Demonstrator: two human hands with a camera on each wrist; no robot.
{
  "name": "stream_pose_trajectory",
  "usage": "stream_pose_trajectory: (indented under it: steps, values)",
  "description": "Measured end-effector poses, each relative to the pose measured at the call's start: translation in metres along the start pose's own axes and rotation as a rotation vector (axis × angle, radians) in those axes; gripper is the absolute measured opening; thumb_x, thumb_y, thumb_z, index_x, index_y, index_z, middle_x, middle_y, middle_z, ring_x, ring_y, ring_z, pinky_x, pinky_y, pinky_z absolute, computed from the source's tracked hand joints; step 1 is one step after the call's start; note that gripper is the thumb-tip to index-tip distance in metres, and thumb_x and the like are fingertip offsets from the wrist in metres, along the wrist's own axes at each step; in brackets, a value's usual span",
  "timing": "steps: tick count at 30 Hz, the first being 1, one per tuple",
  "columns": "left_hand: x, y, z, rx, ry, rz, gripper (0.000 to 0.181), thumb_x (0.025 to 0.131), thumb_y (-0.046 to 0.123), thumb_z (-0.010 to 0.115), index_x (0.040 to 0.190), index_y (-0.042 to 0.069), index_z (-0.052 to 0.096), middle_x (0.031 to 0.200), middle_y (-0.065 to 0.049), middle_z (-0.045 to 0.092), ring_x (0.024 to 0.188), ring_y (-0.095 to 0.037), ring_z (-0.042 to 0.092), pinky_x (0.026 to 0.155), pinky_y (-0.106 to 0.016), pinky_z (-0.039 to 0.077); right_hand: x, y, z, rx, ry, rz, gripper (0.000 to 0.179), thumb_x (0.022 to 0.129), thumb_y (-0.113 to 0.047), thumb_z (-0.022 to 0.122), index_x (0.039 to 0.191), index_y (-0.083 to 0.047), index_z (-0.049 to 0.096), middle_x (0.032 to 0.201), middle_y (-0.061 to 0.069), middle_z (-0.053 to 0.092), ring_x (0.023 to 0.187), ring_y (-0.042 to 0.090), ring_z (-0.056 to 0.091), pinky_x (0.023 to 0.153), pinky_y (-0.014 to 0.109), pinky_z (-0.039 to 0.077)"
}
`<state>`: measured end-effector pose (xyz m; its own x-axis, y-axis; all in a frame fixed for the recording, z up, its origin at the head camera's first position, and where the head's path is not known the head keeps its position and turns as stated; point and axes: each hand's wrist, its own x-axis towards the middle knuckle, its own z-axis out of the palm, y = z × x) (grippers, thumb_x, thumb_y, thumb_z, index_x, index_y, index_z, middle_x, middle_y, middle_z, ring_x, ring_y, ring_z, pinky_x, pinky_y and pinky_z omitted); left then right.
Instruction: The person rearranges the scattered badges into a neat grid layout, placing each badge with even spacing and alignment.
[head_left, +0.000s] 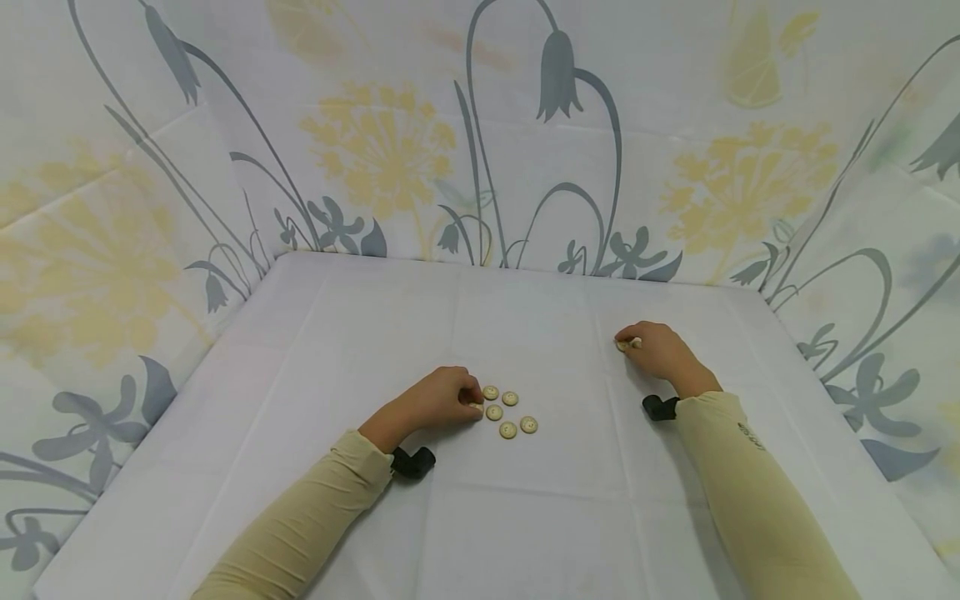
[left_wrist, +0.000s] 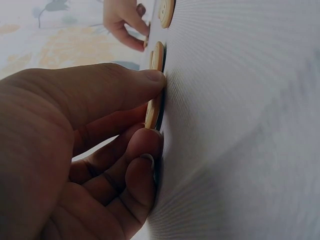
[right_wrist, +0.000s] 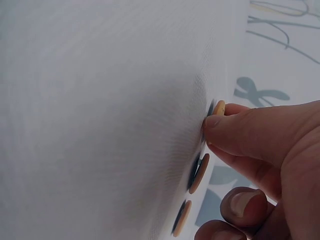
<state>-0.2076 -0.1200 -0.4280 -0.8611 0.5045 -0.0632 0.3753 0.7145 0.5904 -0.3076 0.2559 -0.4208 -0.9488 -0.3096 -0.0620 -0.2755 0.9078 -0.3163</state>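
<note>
My left hand (head_left: 441, 396) pinches a round pale button (left_wrist: 152, 112) between thumb and fingers, down at the white tabletop. Just right of it lie several loose buttons, among them one button (head_left: 508, 430) at the front and another button (head_left: 528, 424) at the right. Farther back and to the right, my right hand (head_left: 660, 350) pinches a button (right_wrist: 220, 107) by its edge with thumb and finger, at the cloth. In the right wrist view, two more buttons, a nearer button (right_wrist: 200, 174) and a lower button (right_wrist: 182, 218), sit below those fingertips; the hand mostly hides them in the head view.
White cloth (head_left: 525, 525) with fold creases covers the table. A flower-patterned curtain (head_left: 510, 150) stands along the back and both sides. Black wrist mounts (head_left: 413, 463) stick out from beneath the beige sleeves (head_left: 300, 517).
</note>
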Motion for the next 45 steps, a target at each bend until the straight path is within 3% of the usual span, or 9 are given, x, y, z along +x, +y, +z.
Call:
stream_pose_trajectory:
  steps: [28, 45]
  values:
    - [0.001, -0.001, 0.001, 0.008, -0.001, -0.006, 0.006, 0.084, 0.019, 0.073, 0.089, 0.015, 0.071, 0.083, 0.005, 0.057, 0.077, -0.009, 0.052, 0.072, -0.025, 0.046, 0.001, -0.001, 0.001, -0.003, 0.0, 0.011, 0.031, 0.097, -0.017, 0.052, 0.121, -0.005, 0.066, 0.129, 0.024, 0.058, 0.124, 0.046, 0.049, 0.102, 0.058, 0.039]
    - [0.001, 0.0, 0.001, 0.002, 0.005, -0.007, 0.005, 0.084, 0.019, 0.073, 0.087, 0.015, 0.071, 0.082, 0.004, 0.057, 0.076, -0.008, 0.052, 0.071, -0.023, 0.046, -0.011, -0.015, 0.001, -0.014, 0.072, -0.094, 0.03, 0.094, -0.008, 0.052, 0.119, -0.003, 0.066, 0.126, 0.024, 0.06, 0.122, 0.045, 0.051, 0.104, 0.056, 0.038]
